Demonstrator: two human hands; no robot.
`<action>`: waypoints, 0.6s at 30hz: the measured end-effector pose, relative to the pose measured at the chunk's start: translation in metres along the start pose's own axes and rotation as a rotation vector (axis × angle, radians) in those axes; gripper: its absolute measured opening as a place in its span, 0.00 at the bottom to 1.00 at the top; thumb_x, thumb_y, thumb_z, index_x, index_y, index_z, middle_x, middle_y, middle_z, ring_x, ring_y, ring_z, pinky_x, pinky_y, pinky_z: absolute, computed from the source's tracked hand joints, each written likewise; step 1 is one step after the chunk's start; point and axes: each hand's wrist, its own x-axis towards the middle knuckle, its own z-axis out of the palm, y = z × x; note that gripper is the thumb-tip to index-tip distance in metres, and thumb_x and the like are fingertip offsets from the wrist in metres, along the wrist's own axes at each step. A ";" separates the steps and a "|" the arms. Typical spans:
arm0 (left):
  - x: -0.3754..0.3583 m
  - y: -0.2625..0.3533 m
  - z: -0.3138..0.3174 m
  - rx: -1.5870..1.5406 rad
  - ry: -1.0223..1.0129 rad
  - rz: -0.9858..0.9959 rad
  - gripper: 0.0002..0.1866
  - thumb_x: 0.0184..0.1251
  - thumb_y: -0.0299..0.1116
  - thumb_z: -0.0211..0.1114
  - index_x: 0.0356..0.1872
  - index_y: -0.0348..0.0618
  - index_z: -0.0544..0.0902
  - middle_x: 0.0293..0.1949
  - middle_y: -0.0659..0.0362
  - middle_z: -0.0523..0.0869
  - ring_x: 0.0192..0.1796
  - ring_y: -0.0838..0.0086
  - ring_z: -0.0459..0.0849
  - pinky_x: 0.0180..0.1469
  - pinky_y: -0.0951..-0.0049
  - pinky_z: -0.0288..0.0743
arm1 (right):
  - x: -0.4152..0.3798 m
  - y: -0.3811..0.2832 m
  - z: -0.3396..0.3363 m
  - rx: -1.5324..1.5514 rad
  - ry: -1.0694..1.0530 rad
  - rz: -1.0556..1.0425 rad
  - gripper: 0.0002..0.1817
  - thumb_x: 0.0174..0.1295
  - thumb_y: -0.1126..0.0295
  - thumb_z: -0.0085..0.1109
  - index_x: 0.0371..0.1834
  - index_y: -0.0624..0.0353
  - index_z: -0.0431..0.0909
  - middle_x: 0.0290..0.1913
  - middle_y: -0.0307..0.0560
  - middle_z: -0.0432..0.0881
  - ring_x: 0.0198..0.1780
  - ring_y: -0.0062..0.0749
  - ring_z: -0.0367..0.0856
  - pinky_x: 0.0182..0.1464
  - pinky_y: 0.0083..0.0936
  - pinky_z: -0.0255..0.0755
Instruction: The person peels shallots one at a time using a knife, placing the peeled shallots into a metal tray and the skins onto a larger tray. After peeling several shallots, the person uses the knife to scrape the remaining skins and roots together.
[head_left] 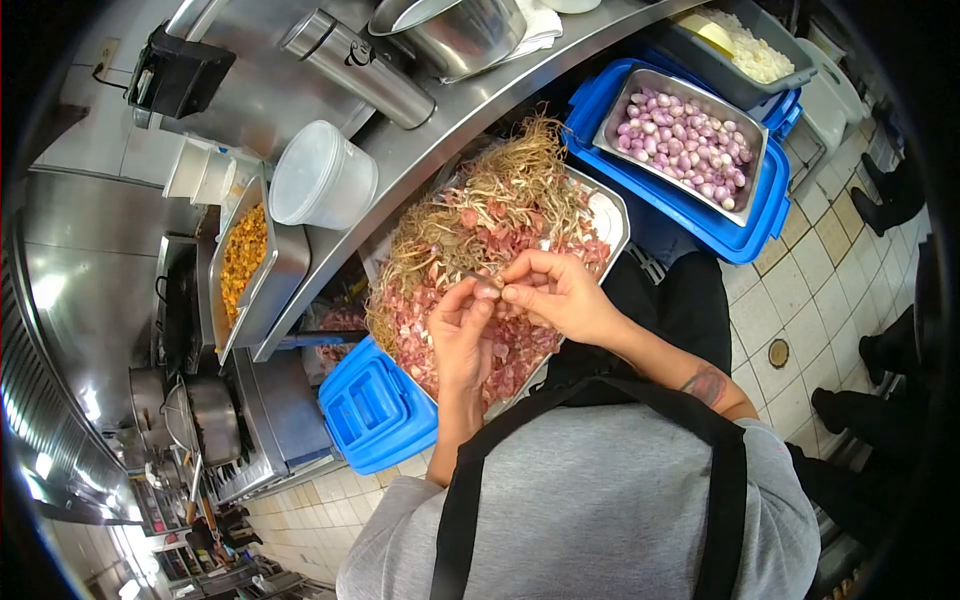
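Observation:
Both hands meet over a metal tray (pixel 618 232) heaped with shallot skins (pixel 400 290) and dry roots (pixel 440 215). My left hand (pixel 463 325) has its fingers pinched round a small shallot (pixel 486 292). Its other fingers curl toward the palm. My right hand (pixel 560 297) touches the same shallot from the other side, thumb and forefinger pressed together. What lies between those fingertips is too small to make out. A thin dark blade seems to show just above the left fingertips.
Peeled shallots (pixel 685 140) fill a metal pan on a blue lid (pixel 740 240) at upper right. A blue lid (pixel 375 405) sits left of the tray. The steel counter edge (pixel 330 255) carries a white tub (pixel 320 180) and a flask (pixel 365 70). Other people's legs show at far right.

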 end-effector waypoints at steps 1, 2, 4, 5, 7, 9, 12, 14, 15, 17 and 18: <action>0.001 0.001 0.003 0.002 -0.002 -0.019 0.18 0.56 0.18 0.63 0.50 0.33 0.74 0.42 0.55 0.80 0.42 0.74 0.79 0.47 0.72 0.76 | 0.000 -0.001 -0.001 0.022 0.002 -0.002 0.08 0.63 0.73 0.53 0.43 0.64 0.72 0.27 0.40 0.78 0.21 0.10 0.67 0.20 0.10 0.58; 0.002 0.003 0.008 0.003 -0.004 -0.038 0.19 0.57 0.19 0.63 0.51 0.32 0.74 0.43 0.56 0.80 0.43 0.74 0.79 0.48 0.72 0.76 | 0.001 -0.004 -0.001 0.042 0.004 -0.004 0.08 0.63 0.73 0.53 0.43 0.64 0.72 0.27 0.40 0.78 0.20 0.11 0.67 0.20 0.10 0.58; 0.003 0.003 0.012 0.034 0.001 -0.018 0.20 0.57 0.20 0.63 0.52 0.32 0.73 0.44 0.56 0.79 0.44 0.74 0.79 0.49 0.72 0.75 | 0.001 -0.005 -0.002 0.025 0.018 -0.004 0.08 0.63 0.73 0.53 0.43 0.64 0.72 0.26 0.40 0.78 0.19 0.11 0.67 0.19 0.10 0.58; 0.003 -0.001 0.013 0.063 0.007 0.020 0.20 0.57 0.19 0.63 0.52 0.31 0.73 0.45 0.56 0.79 0.45 0.74 0.78 0.50 0.72 0.75 | 0.001 -0.004 -0.002 -0.014 0.032 -0.002 0.08 0.63 0.73 0.53 0.43 0.64 0.73 0.26 0.40 0.78 0.19 0.11 0.67 0.19 0.10 0.58; 0.004 -0.006 0.010 0.137 0.029 0.081 0.21 0.56 0.18 0.63 0.53 0.31 0.73 0.45 0.55 0.79 0.45 0.74 0.78 0.51 0.73 0.74 | 0.000 -0.004 -0.004 -0.043 0.037 0.006 0.08 0.63 0.73 0.53 0.43 0.64 0.73 0.26 0.40 0.77 0.19 0.11 0.66 0.19 0.10 0.58; 0.005 -0.008 0.009 0.227 0.065 0.126 0.22 0.56 0.18 0.63 0.53 0.30 0.72 0.46 0.54 0.79 0.46 0.73 0.79 0.51 0.74 0.74 | -0.003 -0.006 -0.004 -0.020 0.015 0.025 0.08 0.63 0.73 0.54 0.43 0.64 0.73 0.25 0.40 0.77 0.19 0.11 0.66 0.19 0.10 0.58; 0.002 0.001 0.019 0.235 0.047 0.118 0.22 0.57 0.20 0.63 0.54 0.30 0.72 0.44 0.54 0.80 0.46 0.73 0.79 0.49 0.74 0.76 | -0.002 -0.010 -0.006 0.012 0.039 0.013 0.10 0.63 0.73 0.53 0.45 0.64 0.74 0.26 0.39 0.78 0.19 0.11 0.66 0.19 0.10 0.59; 0.000 0.003 0.016 0.195 0.013 0.118 0.22 0.56 0.20 0.64 0.54 0.30 0.72 0.46 0.52 0.80 0.46 0.73 0.79 0.49 0.74 0.76 | 0.002 -0.008 -0.011 -0.156 0.168 -0.064 0.12 0.63 0.74 0.53 0.48 0.64 0.74 0.27 0.39 0.78 0.19 0.10 0.66 0.20 0.10 0.60; -0.001 0.004 0.014 0.175 -0.004 0.119 0.22 0.56 0.20 0.64 0.53 0.31 0.73 0.47 0.52 0.80 0.46 0.73 0.79 0.49 0.74 0.76 | 0.005 -0.006 -0.015 -0.241 0.231 -0.104 0.13 0.63 0.74 0.52 0.50 0.63 0.74 0.27 0.39 0.79 0.19 0.10 0.66 0.20 0.10 0.60; -0.001 0.005 0.010 0.133 0.007 0.110 0.21 0.55 0.17 0.64 0.52 0.30 0.73 0.47 0.52 0.79 0.47 0.73 0.80 0.51 0.74 0.75 | 0.007 -0.002 -0.023 -0.479 0.229 -0.138 0.17 0.62 0.74 0.53 0.55 0.62 0.73 0.27 0.38 0.78 0.20 0.10 0.67 0.22 0.10 0.62; -0.001 0.005 0.009 0.112 0.012 0.104 0.21 0.54 0.16 0.64 0.52 0.30 0.73 0.47 0.52 0.79 0.47 0.72 0.80 0.51 0.74 0.75 | 0.005 -0.003 -0.021 -0.520 0.214 -0.147 0.18 0.62 0.74 0.53 0.56 0.62 0.72 0.27 0.37 0.78 0.20 0.11 0.67 0.23 0.10 0.63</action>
